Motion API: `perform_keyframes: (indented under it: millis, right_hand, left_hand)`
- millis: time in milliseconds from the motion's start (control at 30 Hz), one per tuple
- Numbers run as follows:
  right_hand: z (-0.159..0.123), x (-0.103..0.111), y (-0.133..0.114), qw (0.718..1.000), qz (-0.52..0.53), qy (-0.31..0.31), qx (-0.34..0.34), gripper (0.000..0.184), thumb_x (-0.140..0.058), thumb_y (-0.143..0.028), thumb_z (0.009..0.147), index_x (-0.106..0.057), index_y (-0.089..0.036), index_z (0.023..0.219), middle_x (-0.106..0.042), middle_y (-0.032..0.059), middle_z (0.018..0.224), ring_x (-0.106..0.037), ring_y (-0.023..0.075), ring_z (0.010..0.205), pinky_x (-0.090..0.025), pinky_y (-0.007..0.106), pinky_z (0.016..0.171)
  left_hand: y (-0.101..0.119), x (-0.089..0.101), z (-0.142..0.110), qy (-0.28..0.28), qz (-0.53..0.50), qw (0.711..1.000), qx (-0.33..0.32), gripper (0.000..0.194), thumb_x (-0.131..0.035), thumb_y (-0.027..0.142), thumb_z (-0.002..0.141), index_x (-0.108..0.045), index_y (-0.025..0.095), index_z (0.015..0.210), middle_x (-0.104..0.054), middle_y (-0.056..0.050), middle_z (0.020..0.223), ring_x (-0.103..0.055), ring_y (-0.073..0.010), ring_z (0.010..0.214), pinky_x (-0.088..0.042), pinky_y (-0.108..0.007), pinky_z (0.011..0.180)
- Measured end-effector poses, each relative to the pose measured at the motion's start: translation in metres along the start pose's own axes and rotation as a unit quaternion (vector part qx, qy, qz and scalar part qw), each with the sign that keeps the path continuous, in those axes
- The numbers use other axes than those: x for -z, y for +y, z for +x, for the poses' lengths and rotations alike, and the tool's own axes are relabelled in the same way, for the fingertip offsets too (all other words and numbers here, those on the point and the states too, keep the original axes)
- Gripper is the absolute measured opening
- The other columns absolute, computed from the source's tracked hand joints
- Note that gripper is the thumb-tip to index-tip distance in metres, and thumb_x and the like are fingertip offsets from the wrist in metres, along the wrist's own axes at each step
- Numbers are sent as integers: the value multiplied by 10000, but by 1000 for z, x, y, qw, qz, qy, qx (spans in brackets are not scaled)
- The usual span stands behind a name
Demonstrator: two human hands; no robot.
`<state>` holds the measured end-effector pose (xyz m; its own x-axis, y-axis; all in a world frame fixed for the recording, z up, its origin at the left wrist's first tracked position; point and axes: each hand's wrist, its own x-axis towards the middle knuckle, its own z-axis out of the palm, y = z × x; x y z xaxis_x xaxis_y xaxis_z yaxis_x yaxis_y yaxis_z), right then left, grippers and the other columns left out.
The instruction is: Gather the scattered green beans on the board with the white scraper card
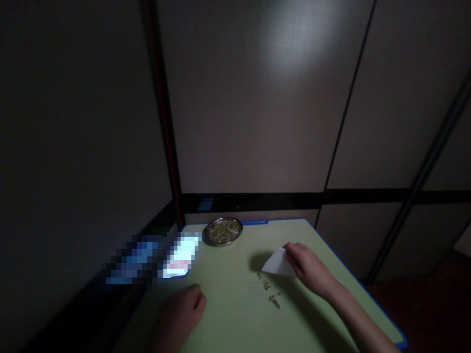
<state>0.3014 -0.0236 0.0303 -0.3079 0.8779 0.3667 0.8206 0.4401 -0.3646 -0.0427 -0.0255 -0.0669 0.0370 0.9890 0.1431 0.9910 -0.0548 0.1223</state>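
My right hand (305, 269) pinches a white piece of paper or thin card (276, 264) over the right part of the light green tabletop (235, 323). Just below the paper, a broken line of small greenish-brown bits (273, 298), like seeds or dried herb, lies on the surface. My left hand (184, 309) is curled into a fist at the table's left side, with nothing visible in it. Farther back stands a shallow round metal bowl (224, 243), holding many similar small bits (222, 230).
A bright, pixelated phone-like screen (183, 255) sits at the table's left edge, with a dimmer blurred reflection beside it. Dark cabinet panels (250, 122) rise behind the table and on the left. Blue trim (340, 262) runs along the table's edge. The room is dim.
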Motion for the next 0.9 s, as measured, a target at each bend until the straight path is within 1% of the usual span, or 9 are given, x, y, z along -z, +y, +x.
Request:
perform_keyframes:
  millis: [200, 333, 433, 533, 667, 767, 900]
  right_hand:
    - [7, -3, -19, 996, -59, -58, 23, 194, -385, -222, 931, -569, -184, 883, -618, 63, 842, -545, 180, 810, -354, 271, 715]
    - [14, -8, -30, 991, -112, -67, 28, 165, -382, -208, 925, -542, -186, 897, -632, 73, 846, -556, 185, 795, -330, 275, 699]
    - [24, -13, -35, 989, -127, -73, 12, 160, -366, -247, 943, -515, -190, 938, -649, 78, 870, -574, 187, 772, -315, 275, 668]
    - [37, -16, -36, 992, -102, -75, -25, 183, -363, -315, 959, -492, -192, 1000, -664, 88, 900, -595, 193, 776, -307, 269, 642]
    - [53, -26, -32, 997, -27, -51, -56, 200, -365, -336, 963, -484, -184, 1016, -672, 100, 904, -609, 194, 818, -323, 252, 651]
    - [60, -44, -27, 996, 21, -43, -75, 195, -362, -319, 962, -494, -177, 987, -676, 100, 876, -609, 182, 794, -337, 243, 652]
    - [64, -71, -19, 990, 32, -65, -120, 206, -381, -291, 953, -511, -163, 1048, -684, 117, 939, -625, 181, 827, -359, 243, 676]
  left_hand:
    - [0, 1, 0, -6, -17, 1000, 10, 249, -384, 280, 862, -545, 207, 687, -628, -11, 663, -536, -126, 597, -224, -266, 562]
    - [2, 3, -1, -12, -20, 1000, 16, 261, -382, 290, 864, -558, 206, 692, -631, -15, 660, -530, -129, 592, -220, -271, 563]
    - [2, 6, -2, -10, -21, 1000, 15, 269, -379, 293, 865, -566, 204, 692, -627, -16, 654, -520, -126, 586, -214, -271, 559]
    - [2, 6, -2, -14, -18, 1000, 11, 273, -378, 296, 862, -570, 206, 690, -620, -14, 642, -512, -125, 577, -203, -271, 552]
    - [1, 4, -1, -9, -12, 1000, 9, 266, -377, 288, 853, -561, 207, 679, -617, -13, 633, -506, -125, 569, -205, -266, 551]
    - [1, 3, 0, 1, -18, 1000, 2, 258, -383, 282, 849, -547, 203, 666, -622, -13, 648, -507, -122, 582, -213, -265, 560]
    - [1, 1, 0, -3, -23, 1000, 14, 252, -396, 296, 848, -537, 202, 661, -617, -8, 642, -497, -119, 573, -200, -270, 552]
